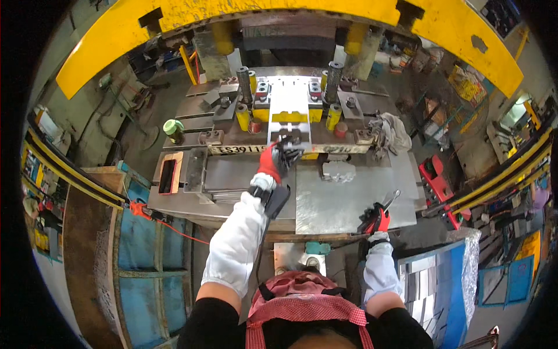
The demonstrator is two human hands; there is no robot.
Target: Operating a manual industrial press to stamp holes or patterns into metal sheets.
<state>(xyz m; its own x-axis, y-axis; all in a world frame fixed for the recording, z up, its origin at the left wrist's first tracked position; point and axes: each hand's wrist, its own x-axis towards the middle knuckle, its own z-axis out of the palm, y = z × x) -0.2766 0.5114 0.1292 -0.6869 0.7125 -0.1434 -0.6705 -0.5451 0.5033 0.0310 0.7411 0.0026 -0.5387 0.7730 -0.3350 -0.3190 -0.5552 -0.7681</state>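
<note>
My left hand [279, 160], in a red and black glove, reaches forward to the near end of a bright metal strip [283, 132]. Its fingers close over that end, partly hiding it. The strip runs back into a press die with dark guide posts [333, 81] and yellow cylinders [243, 117]. Nearer to me on the right, my gloved right hand [375, 220] is closed around a slim metal tool [394, 198] with a rounded end, perhaps a wrench. This hand is over the near edge of a grey metal sheet [325, 203].
Stacked flat sheets [232, 174] lie left of the grey sheet. A red tray [168, 176], a green-capped bottle [173, 129] and a rag [390, 134] are around the die. A yellow press beam [279, 7] arches across the back. Blue frames stand at both sides.
</note>
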